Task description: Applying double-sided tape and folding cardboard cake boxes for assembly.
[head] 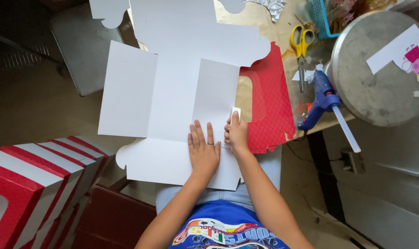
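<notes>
Left hand (203, 151) lies flat, fingers spread, pinning the white die-cut card sheet (172, 101) at frame centre. Right hand (237, 133) is pinched on a small white strip (236, 112), pressing it along the panel edge at 3 o'clock of the left hand. My take: keep the palm weight on and run the strip straight along the crease.

Count: one yellow scissors (301, 44) at 1 o'clock, one blue glue gun (322, 99) at 3, one red patterned sheet (269, 106), and at least three folded striped boxes (39, 184) at 8.
</notes>
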